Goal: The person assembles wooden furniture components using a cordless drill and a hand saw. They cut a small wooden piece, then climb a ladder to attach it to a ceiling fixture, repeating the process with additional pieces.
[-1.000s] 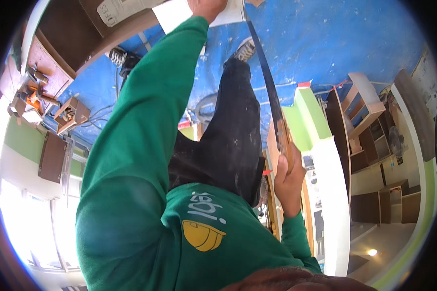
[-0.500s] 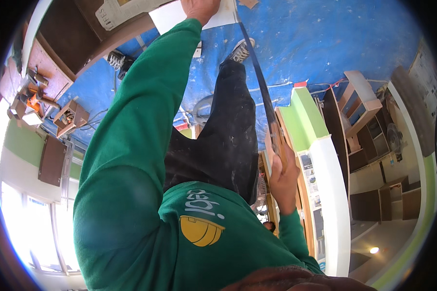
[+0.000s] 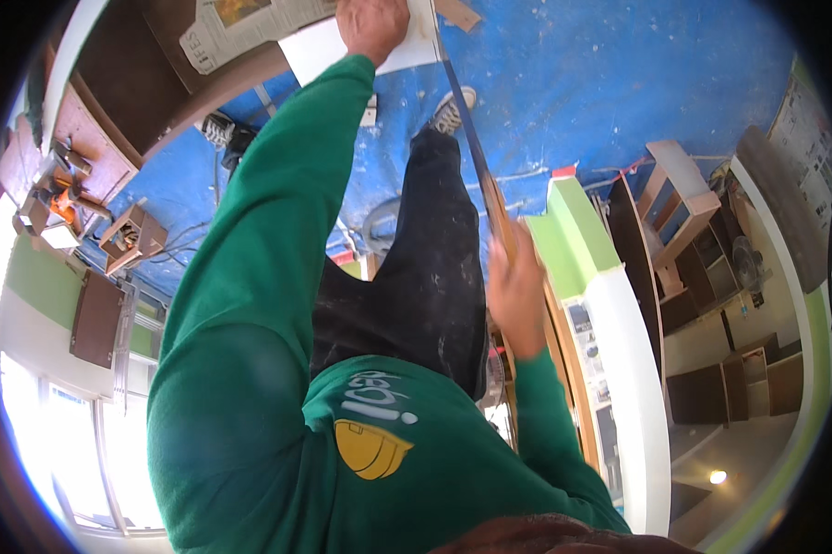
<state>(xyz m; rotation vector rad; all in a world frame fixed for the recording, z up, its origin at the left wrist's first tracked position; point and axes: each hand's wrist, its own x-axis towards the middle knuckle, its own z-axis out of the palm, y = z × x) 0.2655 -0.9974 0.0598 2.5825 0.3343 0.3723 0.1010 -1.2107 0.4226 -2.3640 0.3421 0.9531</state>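
Observation:
My left arm, in a green sleeve, reaches far forward. Its hand [image 3: 372,30] is closed and bears down on a white board [image 3: 418,37] at the top edge of the view; its fingertips are hard to make out. In my right hand [image 3: 517,295], closed round the wooden handle, is a handsaw [image 3: 476,148]. Seen nearly edge-on, its long thin blade slants away from me to the right edge of the white board and touches or crosses it there. The blade's far end is out of view.
The white board rests by a brown cabinet [image 3: 134,69] with newspaper [image 3: 250,32] on it. Blue sheeting [image 3: 619,74] covers the floor, with a wood offcut [image 3: 457,14] lying on it. At the right stand a green-and-white partition [image 3: 577,226] and a wooden frame [image 3: 679,198]. Tools [image 3: 70,194] lie left.
My right hand has pushed the saw forward, away from me, toward the board. My left hand stays on the board; the whole view has shifted slightly.

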